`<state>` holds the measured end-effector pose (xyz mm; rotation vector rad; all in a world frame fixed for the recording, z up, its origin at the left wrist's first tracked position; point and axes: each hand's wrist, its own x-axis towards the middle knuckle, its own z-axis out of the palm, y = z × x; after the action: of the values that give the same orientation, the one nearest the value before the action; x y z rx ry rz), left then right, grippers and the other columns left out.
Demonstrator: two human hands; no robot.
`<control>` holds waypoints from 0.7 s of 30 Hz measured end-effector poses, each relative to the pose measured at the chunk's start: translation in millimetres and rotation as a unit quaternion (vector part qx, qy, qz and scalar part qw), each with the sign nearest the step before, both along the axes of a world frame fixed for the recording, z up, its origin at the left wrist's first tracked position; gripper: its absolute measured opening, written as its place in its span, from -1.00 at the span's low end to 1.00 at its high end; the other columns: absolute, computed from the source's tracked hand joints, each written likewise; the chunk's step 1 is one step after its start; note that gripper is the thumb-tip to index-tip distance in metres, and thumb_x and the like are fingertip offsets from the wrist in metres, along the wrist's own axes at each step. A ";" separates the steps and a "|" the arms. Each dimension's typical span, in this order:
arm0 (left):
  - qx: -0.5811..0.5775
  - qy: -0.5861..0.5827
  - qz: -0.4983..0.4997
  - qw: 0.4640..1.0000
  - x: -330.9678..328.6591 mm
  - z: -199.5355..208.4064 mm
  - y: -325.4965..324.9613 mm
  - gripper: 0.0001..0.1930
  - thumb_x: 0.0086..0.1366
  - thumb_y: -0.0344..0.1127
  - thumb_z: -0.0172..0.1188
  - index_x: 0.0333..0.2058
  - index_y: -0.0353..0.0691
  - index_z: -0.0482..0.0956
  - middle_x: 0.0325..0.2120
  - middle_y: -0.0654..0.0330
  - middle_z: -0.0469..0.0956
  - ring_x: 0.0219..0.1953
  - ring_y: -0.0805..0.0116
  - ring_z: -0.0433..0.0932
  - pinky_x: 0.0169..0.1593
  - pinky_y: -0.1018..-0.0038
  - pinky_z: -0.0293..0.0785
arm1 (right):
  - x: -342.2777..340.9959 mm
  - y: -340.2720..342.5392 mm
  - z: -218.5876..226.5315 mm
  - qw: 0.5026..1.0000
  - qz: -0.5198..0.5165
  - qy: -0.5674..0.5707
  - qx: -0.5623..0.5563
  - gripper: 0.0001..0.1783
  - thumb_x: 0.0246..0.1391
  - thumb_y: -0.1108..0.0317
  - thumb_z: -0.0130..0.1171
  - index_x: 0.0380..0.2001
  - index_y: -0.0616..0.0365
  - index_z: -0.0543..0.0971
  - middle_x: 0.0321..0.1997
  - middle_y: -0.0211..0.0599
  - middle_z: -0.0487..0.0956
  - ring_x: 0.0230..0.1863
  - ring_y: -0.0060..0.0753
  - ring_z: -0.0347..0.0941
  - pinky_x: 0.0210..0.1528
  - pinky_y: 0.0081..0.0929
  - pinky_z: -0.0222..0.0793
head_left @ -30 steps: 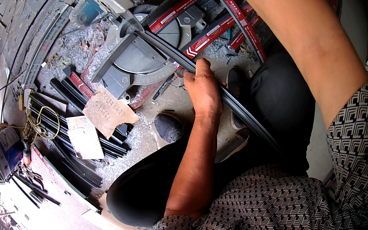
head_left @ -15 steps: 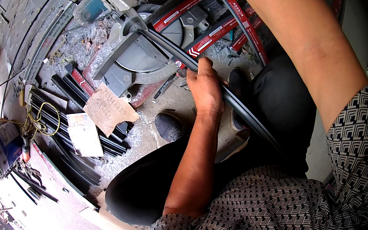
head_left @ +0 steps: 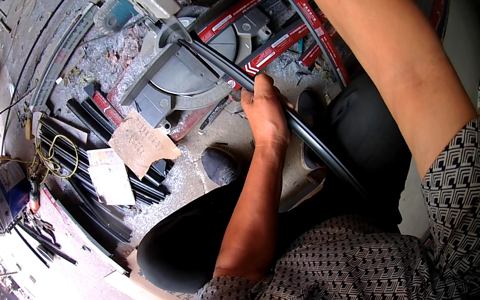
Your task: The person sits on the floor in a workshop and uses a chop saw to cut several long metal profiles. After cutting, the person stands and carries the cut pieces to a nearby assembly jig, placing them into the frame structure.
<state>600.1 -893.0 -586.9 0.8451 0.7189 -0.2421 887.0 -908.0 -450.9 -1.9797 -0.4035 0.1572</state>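
Shavings (head_left: 90, 53) litter floor (head_left: 232, 132) round saw (head_left: 179, 72); left hand (head_left: 265, 114) wraps black strip (head_left: 321, 147); right hand past top edge, can't tell state.

Workshop, grey saw (head_left: 180, 75) on the floor (head_left: 222, 133), pale shavings (head_left: 181, 174) strewn about, heaped black strips (head_left: 86, 119)

strong light enters from the left; floor (head_left: 55, 286) at lower left washes out to white. trousers (head_left: 195, 243) at lower centre in deep shadow. fisheye rim bends edges; corners black.
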 end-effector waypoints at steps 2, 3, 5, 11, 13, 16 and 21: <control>0.004 0.001 0.001 1.000 -0.1 0.4 -0.8 -0.76 0.30 -0.15 0.16 -0.37 -0.19 0.39 -0.65 0.23 0.33 -0.71 0.34 0.35 -0.64 0.35 0.35 | -1.3 -0.4 0.2 1.000 0.001 0.003 0.005 -0.60 0.15 0.30 0.19 -0.02 0.27 0.40 -0.51 -0.27 0.48 -0.62 -0.44 0.40 -0.64 -0.42 0.35; 0.006 0.002 0.001 1.000 -0.4 1.6 -1.6 -0.76 0.29 -0.15 0.16 -0.37 -0.19 0.39 -0.64 0.23 0.33 -0.71 0.34 0.35 -0.64 0.35 0.35 | -0.6 -1.7 -0.9 1.000 0.005 0.004 0.009 -0.61 0.15 0.31 0.19 -0.02 0.26 0.40 -0.51 -0.27 0.48 -0.62 -0.44 0.39 -0.64 -0.42 0.35; 0.007 0.002 0.001 1.000 -0.8 1.8 -2.6 -0.76 0.29 -0.15 0.16 -0.37 -0.18 0.39 -0.64 0.23 0.33 -0.71 0.34 0.35 -0.64 0.35 0.35 | -0.9 -2.8 -1.2 1.000 0.007 0.007 0.013 -0.62 0.15 0.31 0.19 -0.02 0.24 0.40 -0.51 -0.28 0.48 -0.62 -0.45 0.39 -0.64 -0.43 0.34; 0.006 0.001 0.010 1.000 -0.5 -1.1 -4.6 -0.75 0.29 -0.13 0.17 -0.37 -0.17 0.39 -0.62 0.24 0.34 -0.71 0.34 0.35 -0.64 0.35 0.35 | -9.2 -3.0 -1.1 1.000 0.007 0.008 0.024 -0.62 0.16 0.30 0.18 -0.01 0.20 0.40 -0.50 -0.29 0.47 -0.63 -0.47 0.36 -0.65 -0.45 0.32; 0.005 0.000 0.011 1.000 0.0 -0.4 -5.0 -0.75 0.29 -0.12 0.17 -0.37 -0.16 0.38 -0.62 0.25 0.34 -0.71 0.35 0.34 -0.64 0.34 0.35 | -11.2 -3.6 -2.7 0.999 0.005 0.009 0.032 -0.62 0.16 0.30 0.18 0.01 0.19 0.40 -0.50 -0.30 0.47 -0.62 -0.48 0.35 -0.65 -0.45 0.32; -0.002 -0.005 0.014 1.000 0.6 -3.5 -6.0 -0.73 0.29 -0.10 0.19 -0.36 -0.15 0.38 -0.63 0.25 0.34 -0.71 0.35 0.35 -0.64 0.35 0.35 | -16.2 -3.4 -1.1 1.000 0.000 0.011 0.024 -0.61 0.16 0.31 0.17 0.02 0.18 0.40 -0.48 -0.31 0.47 -0.61 -0.48 0.35 -0.64 -0.45 0.32; -0.004 -0.003 0.011 1.000 2.4 -1.5 -7.2 -0.71 0.30 -0.08 0.20 -0.34 -0.17 0.38 -0.64 0.25 0.33 -0.71 0.35 0.36 -0.64 0.33 0.34 | -23.8 -7.1 -3.9 0.999 0.006 0.007 0.040 -0.45 0.17 0.30 0.15 0.22 0.17 0.34 -0.47 -0.33 0.46 -0.59 -0.50 0.36 -0.63 -0.46 0.33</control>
<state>602.5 -900.2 -588.3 0.8294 0.7208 -0.2233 863.2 -915.1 -454.8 -1.8965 -0.4076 0.1595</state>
